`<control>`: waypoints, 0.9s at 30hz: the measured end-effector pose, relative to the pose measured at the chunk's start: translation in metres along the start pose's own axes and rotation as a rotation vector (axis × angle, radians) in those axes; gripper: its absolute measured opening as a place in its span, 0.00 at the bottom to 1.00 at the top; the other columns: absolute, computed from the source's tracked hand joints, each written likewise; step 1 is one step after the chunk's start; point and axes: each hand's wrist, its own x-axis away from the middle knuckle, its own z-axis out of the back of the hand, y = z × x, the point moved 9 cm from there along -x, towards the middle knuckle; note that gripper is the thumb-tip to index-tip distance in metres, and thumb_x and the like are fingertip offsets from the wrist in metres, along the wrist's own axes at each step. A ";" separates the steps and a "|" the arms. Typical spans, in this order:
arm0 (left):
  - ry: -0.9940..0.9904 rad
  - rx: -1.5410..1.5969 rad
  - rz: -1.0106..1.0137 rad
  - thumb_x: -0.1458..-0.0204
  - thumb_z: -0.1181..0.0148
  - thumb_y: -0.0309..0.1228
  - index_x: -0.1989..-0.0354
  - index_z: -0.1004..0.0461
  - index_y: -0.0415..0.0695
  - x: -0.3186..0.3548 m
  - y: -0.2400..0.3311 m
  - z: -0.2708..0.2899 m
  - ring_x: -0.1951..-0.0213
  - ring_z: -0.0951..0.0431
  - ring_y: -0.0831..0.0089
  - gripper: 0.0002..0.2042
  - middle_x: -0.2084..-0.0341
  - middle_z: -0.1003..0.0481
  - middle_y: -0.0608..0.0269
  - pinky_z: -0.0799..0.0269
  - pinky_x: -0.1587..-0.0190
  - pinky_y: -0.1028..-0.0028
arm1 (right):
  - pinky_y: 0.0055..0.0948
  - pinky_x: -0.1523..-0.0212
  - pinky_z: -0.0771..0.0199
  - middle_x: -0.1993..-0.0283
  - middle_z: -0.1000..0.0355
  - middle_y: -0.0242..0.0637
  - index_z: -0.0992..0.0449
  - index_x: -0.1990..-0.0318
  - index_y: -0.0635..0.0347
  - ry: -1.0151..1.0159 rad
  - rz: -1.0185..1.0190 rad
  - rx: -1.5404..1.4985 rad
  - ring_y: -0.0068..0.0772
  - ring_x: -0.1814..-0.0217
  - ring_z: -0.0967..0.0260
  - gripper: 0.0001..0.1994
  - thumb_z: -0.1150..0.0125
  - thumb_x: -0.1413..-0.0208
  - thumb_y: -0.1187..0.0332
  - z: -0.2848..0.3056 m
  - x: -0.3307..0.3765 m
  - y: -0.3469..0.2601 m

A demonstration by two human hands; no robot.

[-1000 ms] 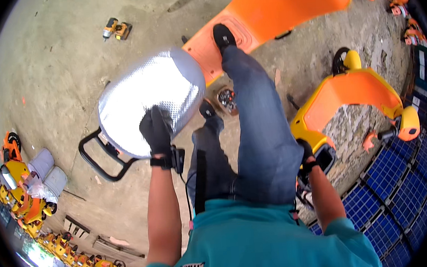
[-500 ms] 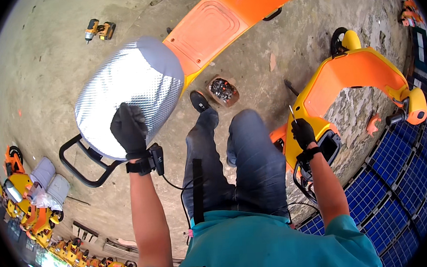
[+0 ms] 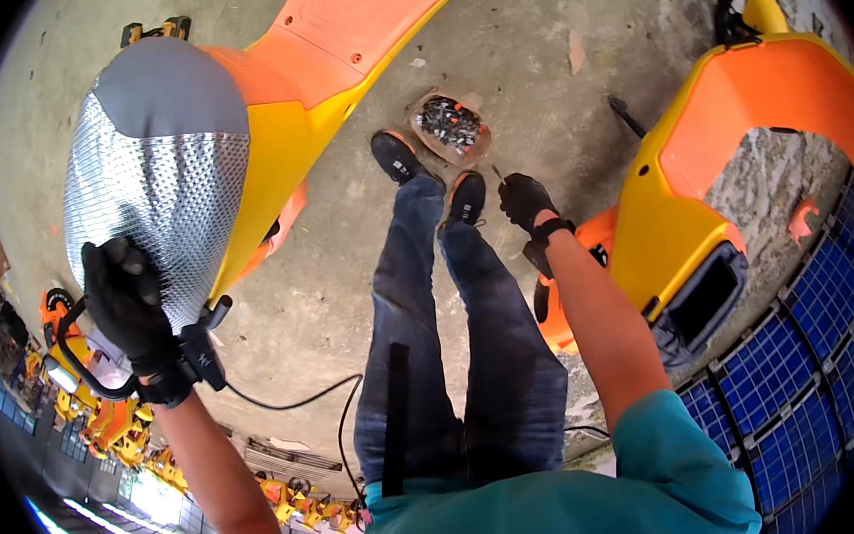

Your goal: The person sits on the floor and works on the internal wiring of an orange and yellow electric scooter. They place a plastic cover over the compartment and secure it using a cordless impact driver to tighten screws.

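the left hand [image 3: 127,299] was over the silver-covered seat [image 3: 165,182] of the left scooter [image 3: 282,143], fingers curled; grip on it could not be told. the right hand [image 3: 525,204], fingers clamped on a thin tool [image 3: 497,172], had swung inward from the right scooter [image 3: 660,234], which in judgement put the tool in easier reach of the seat. beyond, a tub [image 3: 481,149] of small hardware [image 3: 451,123] stood on open floor [image 3: 546,117] between the 2 scooters; blue mesh panels [image 3: 801,363] edged the right side.
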 end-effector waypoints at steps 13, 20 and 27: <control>-0.154 0.387 0.164 0.36 0.55 0.30 0.60 0.29 0.37 0.060 0.067 -0.067 0.73 0.30 0.79 0.10 0.72 0.28 0.62 0.34 0.72 0.82 | 0.45 0.48 0.29 0.50 0.26 0.51 0.23 0.53 0.57 -0.045 -0.023 0.177 0.56 0.46 0.30 0.20 0.51 0.42 0.53 -0.050 -0.065 0.032; -0.448 0.626 0.742 0.41 0.45 0.29 0.56 0.26 0.38 0.148 0.054 -0.235 0.73 0.26 0.82 0.09 0.71 0.24 0.65 0.30 0.70 0.81 | 0.48 0.60 0.27 0.68 0.22 0.47 0.22 0.72 0.58 0.064 0.251 0.401 0.53 0.63 0.25 0.19 0.52 0.41 0.54 -0.050 -0.085 0.045; -0.544 0.500 0.759 0.42 0.47 0.28 0.58 0.26 0.36 0.160 0.027 -0.246 0.74 0.26 0.80 0.09 0.72 0.25 0.62 0.31 0.72 0.80 | 0.47 0.54 0.27 0.63 0.24 0.54 0.21 0.65 0.60 0.057 0.103 0.337 0.57 0.55 0.27 0.18 0.50 0.42 0.55 -0.058 -0.095 0.040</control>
